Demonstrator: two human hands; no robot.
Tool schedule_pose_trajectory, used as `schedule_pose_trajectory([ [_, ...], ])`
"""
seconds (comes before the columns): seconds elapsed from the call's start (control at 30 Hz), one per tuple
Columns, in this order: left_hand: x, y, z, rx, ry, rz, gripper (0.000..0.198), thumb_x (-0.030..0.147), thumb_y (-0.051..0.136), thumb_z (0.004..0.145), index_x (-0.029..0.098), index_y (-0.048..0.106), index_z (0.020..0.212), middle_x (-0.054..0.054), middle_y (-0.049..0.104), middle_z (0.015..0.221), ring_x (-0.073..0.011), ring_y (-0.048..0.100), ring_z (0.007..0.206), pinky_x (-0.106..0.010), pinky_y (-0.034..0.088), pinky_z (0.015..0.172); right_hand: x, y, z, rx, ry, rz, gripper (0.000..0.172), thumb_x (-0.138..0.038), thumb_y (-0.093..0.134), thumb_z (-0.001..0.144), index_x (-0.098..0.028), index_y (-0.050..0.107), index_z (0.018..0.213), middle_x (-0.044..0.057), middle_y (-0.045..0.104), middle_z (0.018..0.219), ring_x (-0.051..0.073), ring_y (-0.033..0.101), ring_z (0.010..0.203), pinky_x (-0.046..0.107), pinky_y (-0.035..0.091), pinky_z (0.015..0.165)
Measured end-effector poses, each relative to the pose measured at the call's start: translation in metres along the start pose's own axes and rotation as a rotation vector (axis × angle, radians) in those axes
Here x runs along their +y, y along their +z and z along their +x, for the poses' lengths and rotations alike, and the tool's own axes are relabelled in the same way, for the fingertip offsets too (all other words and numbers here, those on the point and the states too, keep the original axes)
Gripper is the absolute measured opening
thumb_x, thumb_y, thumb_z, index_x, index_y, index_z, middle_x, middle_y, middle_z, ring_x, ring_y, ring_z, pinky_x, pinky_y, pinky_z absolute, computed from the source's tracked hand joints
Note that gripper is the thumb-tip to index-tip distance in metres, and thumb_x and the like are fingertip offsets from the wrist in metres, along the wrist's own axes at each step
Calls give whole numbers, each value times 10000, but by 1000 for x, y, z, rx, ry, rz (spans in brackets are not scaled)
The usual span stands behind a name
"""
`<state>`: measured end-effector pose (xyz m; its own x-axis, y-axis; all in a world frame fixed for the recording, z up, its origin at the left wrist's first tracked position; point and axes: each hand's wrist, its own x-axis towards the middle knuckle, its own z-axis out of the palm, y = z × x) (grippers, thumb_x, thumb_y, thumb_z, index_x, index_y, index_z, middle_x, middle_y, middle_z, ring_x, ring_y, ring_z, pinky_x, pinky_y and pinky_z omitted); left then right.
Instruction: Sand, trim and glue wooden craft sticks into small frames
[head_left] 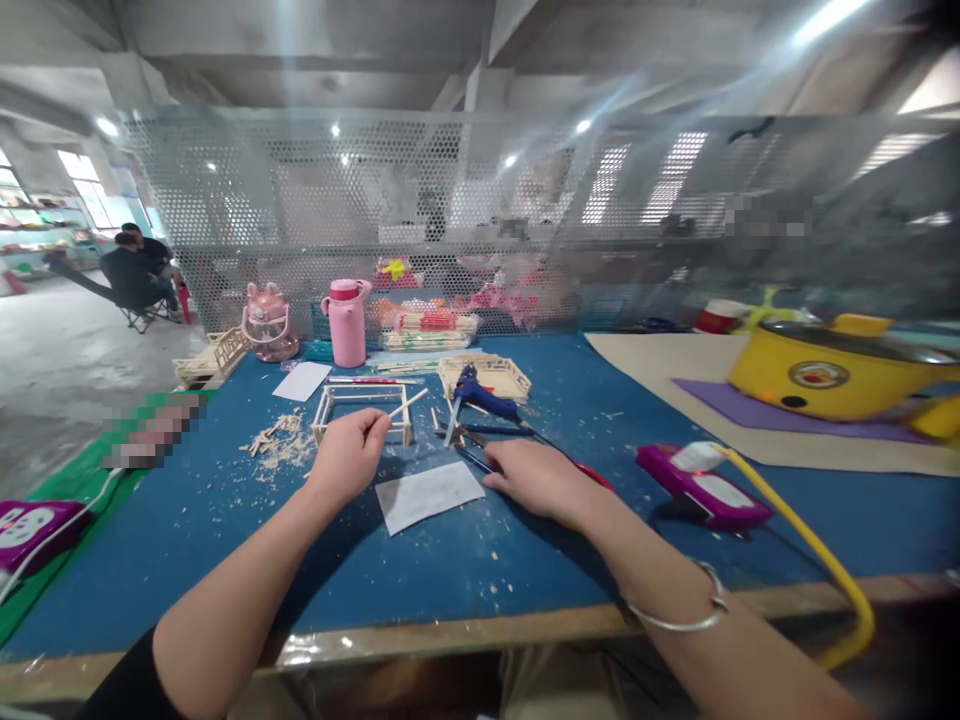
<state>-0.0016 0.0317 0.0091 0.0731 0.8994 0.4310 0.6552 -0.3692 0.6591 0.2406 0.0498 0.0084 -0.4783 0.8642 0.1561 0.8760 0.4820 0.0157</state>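
Observation:
My left hand (349,455) pinches a thin wooden stick (409,402) that points up to the right. Just behind that hand stands a small open frame of wooden sticks (364,395). My right hand (541,482) has its fingers curled over dark-handled pliers (474,455), whose jaws point left; part of the tool is hidden under the hand. Beyond them lies a blue glue gun (486,396), in front of a tray-like piece built of sticks (510,378). A white paper sheet (429,496) lies between my hands on the blue tabletop (420,580).
Wood scraps (281,442) are heaped at left. A pink bottle (347,325), a clear pink jug (270,325) and bundled sticks (431,328) stand along the mesh panel (375,190). Right are a purple power strip (705,490), its yellow cable (802,545) and a yellow pot (825,375).

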Motion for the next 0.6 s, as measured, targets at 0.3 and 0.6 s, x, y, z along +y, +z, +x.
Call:
schedule_pose_trajectory([
  [0.3, -1, 1, 1, 41, 1, -155, 283, 331, 383, 850, 173, 574, 713, -3, 564, 613, -145, 508, 589, -244, 365, 564, 9, -53, -9, 96, 136, 156, 90, -268, 522, 776, -198, 544, 724, 30, 616, 658, 165, 540, 575, 256, 332, 511],
  [0.6, 17, 2, -11, -121, 281, -232, 278, 315, 372, 884, 185, 575, 746, -98, 578, 1004, -226, 469, 1108, -339, 379, 895, -26, -60, 10, 37, 196, 1515, 338, -467, 611, 717, -214, 387, 699, -120, 271, 464, 37, 163, 378, 165, 133, 367],
])
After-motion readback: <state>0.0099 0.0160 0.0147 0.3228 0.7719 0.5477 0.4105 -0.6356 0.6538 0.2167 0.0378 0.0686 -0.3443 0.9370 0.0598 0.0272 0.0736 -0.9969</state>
